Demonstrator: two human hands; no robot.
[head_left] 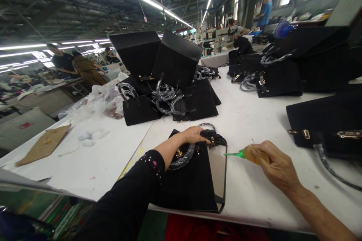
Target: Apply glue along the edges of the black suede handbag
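A black handbag (186, 180) lies on the white table in front of me, its right side pulled open so that a grey-beige inner panel (218, 175) shows. My left hand (194, 134) grips the bag's upper edge, near gold clasps and a handle wrapped in clear plastic (183, 160); the fingertips are partly hidden in the black material. In my right hand (275, 162) is a small amber squeeze bottle (253, 154) with a thin green nozzle (234, 154). The nozzle points left, and its tip is close to the panel's right edge.
Black handbags with plastic-wrapped handles are piled at the table's back (178, 64). More bags (325, 120) lie along the right side. Crumpled clear plastic (98, 101) and a brown cardboard piece (43, 145) are on the left. Other people (265, 11) are farther off.
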